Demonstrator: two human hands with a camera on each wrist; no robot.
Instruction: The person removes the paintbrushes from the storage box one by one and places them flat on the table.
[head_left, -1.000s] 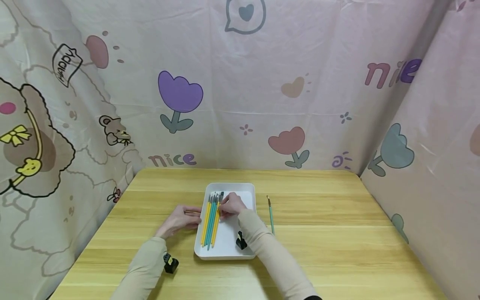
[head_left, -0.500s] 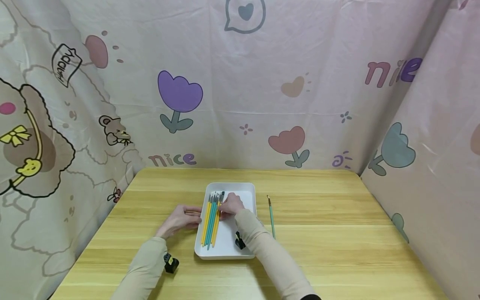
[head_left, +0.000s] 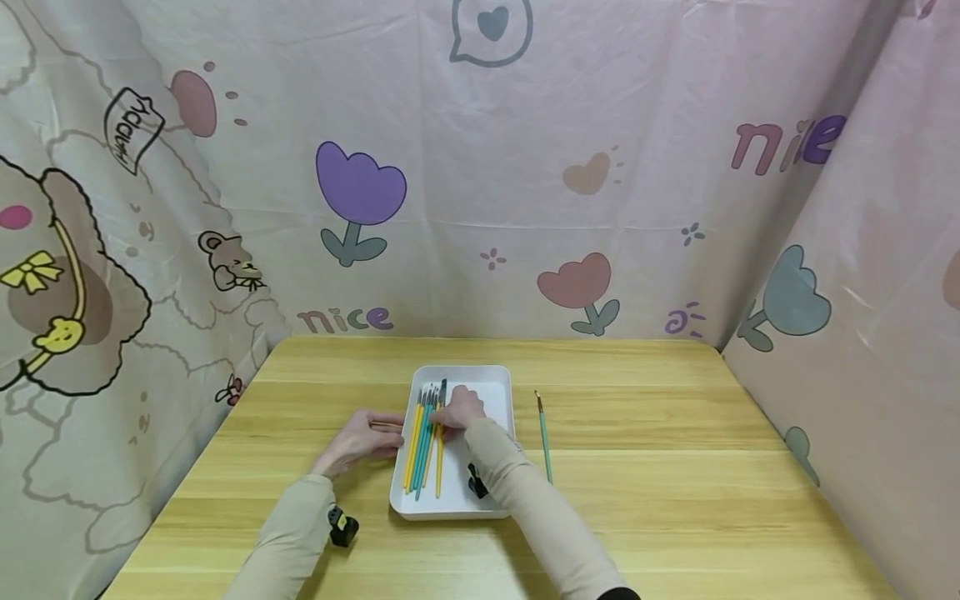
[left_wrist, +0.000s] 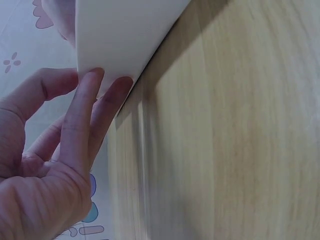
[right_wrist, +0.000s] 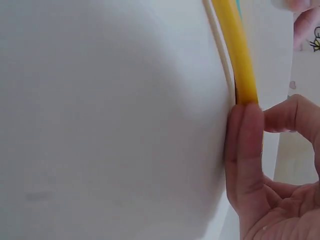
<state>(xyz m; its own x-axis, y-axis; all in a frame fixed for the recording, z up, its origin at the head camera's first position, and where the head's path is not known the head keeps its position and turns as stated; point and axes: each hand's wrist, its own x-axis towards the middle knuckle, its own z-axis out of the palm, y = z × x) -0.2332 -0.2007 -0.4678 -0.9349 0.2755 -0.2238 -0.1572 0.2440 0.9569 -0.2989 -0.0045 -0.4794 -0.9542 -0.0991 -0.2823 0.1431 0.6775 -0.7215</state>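
Observation:
A shallow white tray (head_left: 483,500) holds a row of yellow and teal paintbrushes (head_left: 422,446) along its left side. My right hand (head_left: 461,408) is inside the tray, thumb and fingers pinching a yellow paintbrush (head_left: 438,475) at the right of the row. That brush's yellow handle (right_wrist: 237,55) shows past the fingertips in the right wrist view; the hand covers its middle. On the tray's left side, my left hand (head_left: 363,439) rests its extended fingertips against the outer wall (left_wrist: 112,45).
A teal paintbrush (head_left: 543,437) lies on the wooden table (head_left: 637,467) right of the tray, its lower end near the right sleeve (head_left: 525,492). Patterned cloth (head_left: 465,183) hangs behind the table and at both sides.
My right hand has shifted slightly left. The yellow paintbrush under it has turned more upright, its lower end now apart from the row. The left hand and the tray stay nearly still.

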